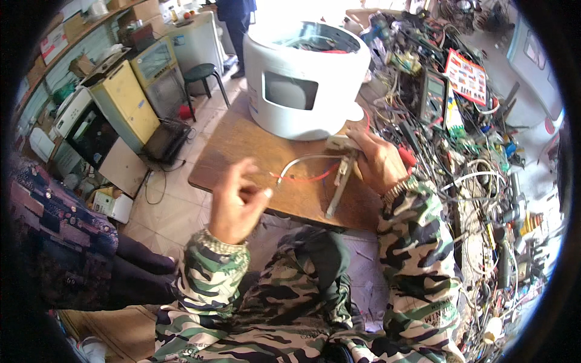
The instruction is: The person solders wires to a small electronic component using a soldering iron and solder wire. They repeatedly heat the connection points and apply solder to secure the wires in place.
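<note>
My right hand (381, 162) is closed around a small part with a white piece (342, 143) and a long metal strip (337, 192) slanting down from it. A white wire (302, 158) and a red wire (311, 179) curve leftward from this part over the brown wooden tabletop (233, 143). Near their free ends my left hand (236, 199) hovers with fingers bent and apart, holding nothing I can see. Beside my right hand shows a red object (407, 158), perhaps a tool handle. A white round appliance housing (339, 81) with a rectangular opening stands on the tabletop's far side.
Tangled cables, tools and parts (448, 157) crowd the right side, with a multimeter (433, 97) among them. At left stand a stool (203, 74) and a yellow cabinet (125, 100). One person (66, 236) is close at left; another (236, 24) stands at the back.
</note>
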{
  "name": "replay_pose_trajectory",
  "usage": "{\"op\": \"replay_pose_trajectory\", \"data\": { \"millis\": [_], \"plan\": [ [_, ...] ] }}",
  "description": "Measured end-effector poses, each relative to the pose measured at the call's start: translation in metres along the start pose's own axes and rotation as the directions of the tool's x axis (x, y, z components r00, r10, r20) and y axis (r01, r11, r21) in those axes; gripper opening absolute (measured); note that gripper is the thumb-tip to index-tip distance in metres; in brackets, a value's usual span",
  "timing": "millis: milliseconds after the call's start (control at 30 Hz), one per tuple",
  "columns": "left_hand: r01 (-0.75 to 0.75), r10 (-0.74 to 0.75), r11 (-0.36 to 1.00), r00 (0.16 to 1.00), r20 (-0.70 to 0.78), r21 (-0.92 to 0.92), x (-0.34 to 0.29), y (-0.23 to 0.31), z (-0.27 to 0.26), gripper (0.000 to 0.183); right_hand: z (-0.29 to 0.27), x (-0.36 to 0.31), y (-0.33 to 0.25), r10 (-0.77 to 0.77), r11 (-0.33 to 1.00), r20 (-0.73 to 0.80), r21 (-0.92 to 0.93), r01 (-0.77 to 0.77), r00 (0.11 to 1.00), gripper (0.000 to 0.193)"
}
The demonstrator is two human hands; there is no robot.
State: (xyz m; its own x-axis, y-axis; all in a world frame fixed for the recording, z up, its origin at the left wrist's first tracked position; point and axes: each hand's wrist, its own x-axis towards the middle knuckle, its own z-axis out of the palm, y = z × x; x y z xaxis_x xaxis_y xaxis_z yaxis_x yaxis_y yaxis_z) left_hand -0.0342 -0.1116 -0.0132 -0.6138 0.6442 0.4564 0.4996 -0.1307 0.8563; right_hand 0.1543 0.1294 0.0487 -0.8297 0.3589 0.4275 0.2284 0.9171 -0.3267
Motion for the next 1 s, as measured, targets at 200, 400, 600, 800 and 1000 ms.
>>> {"op": "replay_pose_trajectory", "data": {
  "millis": [200, 400, 600, 800, 1000],
  "plan": [
    [0.037, -0.041, 0.999, 0.980, 0.197, 0.023, 0.007, -0.009, 0.005, 0.025, 0.011, -0.001, 0.002, -0.085, 0.994, -0.080, 0.068, 0.090, 0.993, 0.049],
    [0.167, -0.063, 0.951, 0.929, 0.364, -0.260, 0.015, -0.010, -0.006, 0.013, 0.001, -0.015, -0.004, -0.029, 0.998, -0.120, 0.048, 0.035, 0.992, 0.048],
    [0.269, -0.114, 0.912, 0.891, 0.440, -0.310, 0.019, -0.009, -0.011, 0.016, 0.035, -0.020, 0.015, -0.007, 0.991, -0.167, 0.134, 0.030, 0.986, 0.045],
    [0.203, 0.092, 0.823, 0.874, 0.478, -0.531, 0.031, -0.021, 0.004, 0.014, 0.018, -0.019, 0.008, 0.057, 0.993, -0.170, 0.112, -0.038, 0.984, 0.050],
    [0.050, 0.105, 0.961, 0.843, 0.528, -0.271, 0.028, -0.020, -0.004, 0.015, -0.030, -0.054, 0.038, 0.105, 0.994, -0.388, 0.043, -0.096, 0.915, 0.049]
  ]
}}
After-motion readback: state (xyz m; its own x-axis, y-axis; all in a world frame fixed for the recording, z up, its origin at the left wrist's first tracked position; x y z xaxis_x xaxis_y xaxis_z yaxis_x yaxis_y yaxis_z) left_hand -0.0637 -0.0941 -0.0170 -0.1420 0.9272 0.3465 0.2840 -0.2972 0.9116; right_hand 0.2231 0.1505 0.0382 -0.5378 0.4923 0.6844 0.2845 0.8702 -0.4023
